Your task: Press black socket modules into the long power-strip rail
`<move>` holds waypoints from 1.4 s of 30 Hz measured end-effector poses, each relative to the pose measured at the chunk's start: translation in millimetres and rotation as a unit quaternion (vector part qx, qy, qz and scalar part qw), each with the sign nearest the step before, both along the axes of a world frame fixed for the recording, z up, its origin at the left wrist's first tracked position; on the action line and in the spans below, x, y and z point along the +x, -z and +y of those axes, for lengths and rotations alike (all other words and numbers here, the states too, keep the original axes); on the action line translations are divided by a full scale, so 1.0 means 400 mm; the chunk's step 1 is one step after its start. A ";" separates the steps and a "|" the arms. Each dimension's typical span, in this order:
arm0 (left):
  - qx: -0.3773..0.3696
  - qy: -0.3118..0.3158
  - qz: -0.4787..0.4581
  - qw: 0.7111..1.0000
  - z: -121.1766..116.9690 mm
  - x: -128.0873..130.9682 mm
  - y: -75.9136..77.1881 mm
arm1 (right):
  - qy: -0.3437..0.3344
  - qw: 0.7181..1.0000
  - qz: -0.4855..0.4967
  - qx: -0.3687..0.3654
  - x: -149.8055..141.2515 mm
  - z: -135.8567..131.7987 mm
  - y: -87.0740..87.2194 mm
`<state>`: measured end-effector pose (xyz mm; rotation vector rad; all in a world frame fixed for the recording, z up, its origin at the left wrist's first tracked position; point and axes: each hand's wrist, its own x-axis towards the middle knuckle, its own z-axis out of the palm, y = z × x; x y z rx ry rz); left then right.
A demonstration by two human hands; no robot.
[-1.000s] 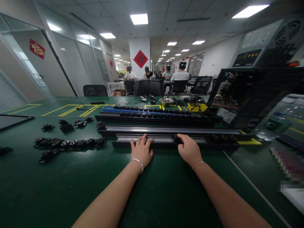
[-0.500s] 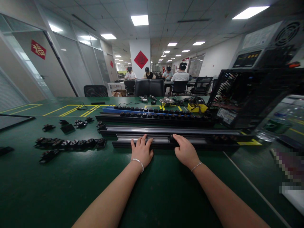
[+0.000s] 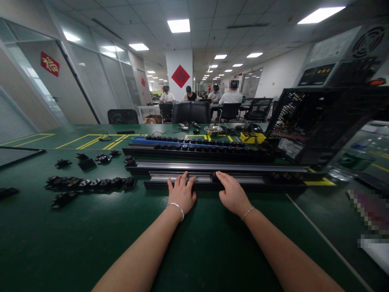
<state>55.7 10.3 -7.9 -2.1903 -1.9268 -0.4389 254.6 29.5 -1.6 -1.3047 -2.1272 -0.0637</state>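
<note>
A nearer metal rail (image 3: pixel 202 179), black outside with a shiny grey channel, lies crosswise in front of me. My left hand (image 3: pixel 181 194) rests flat across its left part, fingers spread and pressing on the rail. My right hand (image 3: pixel 234 196) has its fingers closed at a small black block (image 3: pixel 214 177) seated in the channel; the hand covers part of it. Several dark blocks (image 3: pixel 284 177) sit in the right end of the same rail. Right behind it lies a second long rail (image 3: pixel 221 166) with a shiny strip.
Several black clip-like parts (image 3: pixel 88 184) lie in a row at left, with more behind. Farther back are a blue rail (image 3: pixel 141 140) lined with black parts, a metal bowl (image 3: pixel 213 129) and a yellow tray (image 3: pixel 253 138). An open computer case (image 3: pixel 322 121) stands at right.
My right hand has slid left along the rail, and the small black block has moved left with it. My left hand has stayed in place.
</note>
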 end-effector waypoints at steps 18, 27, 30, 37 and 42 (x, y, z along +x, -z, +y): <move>-0.046 0.106 0.011 0.993 -0.021 0.060 -0.027 | -0.055 0.998 -0.023 -0.032 -0.020 0.000 0.011; -0.080 0.054 0.014 0.995 0.003 0.102 -0.041 | -0.062 0.997 -0.020 -0.050 -0.021 0.005 0.015; -0.099 0.050 0.016 0.994 0.010 0.106 -0.045 | -0.029 0.997 -0.067 -0.034 -0.022 -0.004 0.019; -0.114 0.066 0.016 0.991 0.009 0.106 -0.056 | 0.113 0.985 -0.129 -0.006 -0.008 -0.005 0.029; -0.104 0.070 0.015 0.992 0.006 0.101 -0.056 | 0.112 0.983 -0.145 -0.024 -0.005 -0.003 0.021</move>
